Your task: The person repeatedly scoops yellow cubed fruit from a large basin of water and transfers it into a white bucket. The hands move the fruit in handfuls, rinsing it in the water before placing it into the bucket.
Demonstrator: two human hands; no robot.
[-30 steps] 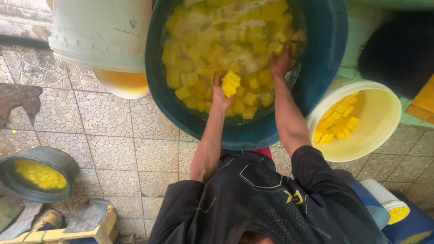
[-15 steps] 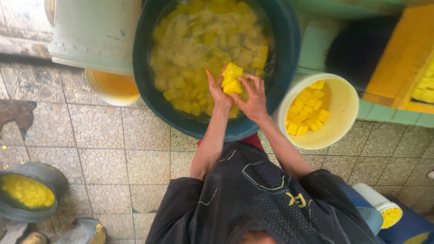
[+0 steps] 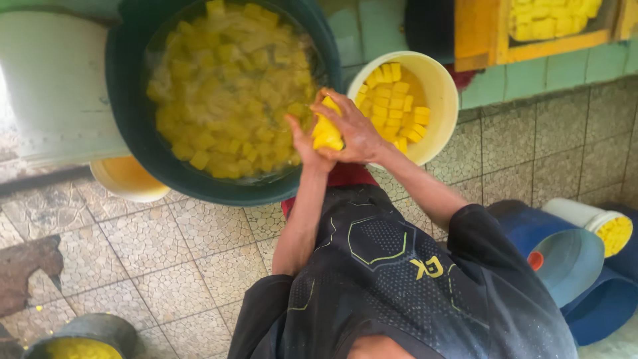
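Both hands squeeze a few yellow cubes (image 3: pixel 327 135) between them: the left hand (image 3: pixel 304 145) below, the right hand (image 3: pixel 355 133) on top, between the big tub (image 3: pixel 126 100) and the pale bucket (image 3: pixel 444 93).

My hands hide most of the yellow blocks (image 3: pixel 327 135); the frame's edge cuts off the dark tub (image 3: pixel 133 133) and wooden tray (image 3: pixel 478 40).

The yellow cubes (image 3: pixel 327 133) match those floating in the dark teal tub (image 3: pixel 133 126) at far left and those in the cream bucket (image 3: pixel 438 86) at far right. The floor tiles (image 3: pixel 166 266) are beige with a pebbled mosaic pattern (grey grout lines). The near shirt (image 3: pixel 392 279) is black with yellow-green hexagon outlines.
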